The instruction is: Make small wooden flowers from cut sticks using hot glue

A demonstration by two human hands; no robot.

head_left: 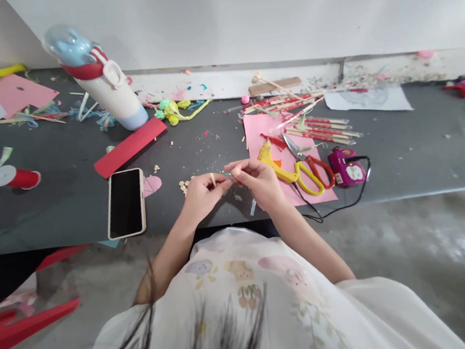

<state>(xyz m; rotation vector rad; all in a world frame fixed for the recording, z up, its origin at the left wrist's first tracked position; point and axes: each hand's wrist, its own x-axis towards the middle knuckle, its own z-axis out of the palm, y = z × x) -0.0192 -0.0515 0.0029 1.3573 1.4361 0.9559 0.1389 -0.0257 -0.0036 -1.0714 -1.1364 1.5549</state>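
Close together over the front of the dark table [197, 150], both hands are pinched fingertip to fingertip. My left hand [207, 193], with a ring on one finger, and my right hand [260, 180] meet at something tiny that I cannot make out. Beside my left hand lies a small heap of pale beige bits [183, 186]. Under my right wrist is a short clear stick [253, 207]. A yellow glue gun [277, 164] rests just right of my right hand on a pink sheet [259, 131], next to scissors [309, 179] with yellow and red handles.
Left of my hands lie a phone [125, 204], a red paper strip [131, 147] and a red thread spool [17, 177]. A water bottle [104, 88] stands behind them. At the right are a purple box [345, 168] with a black cable and several red-wrapped sticks [322, 128].
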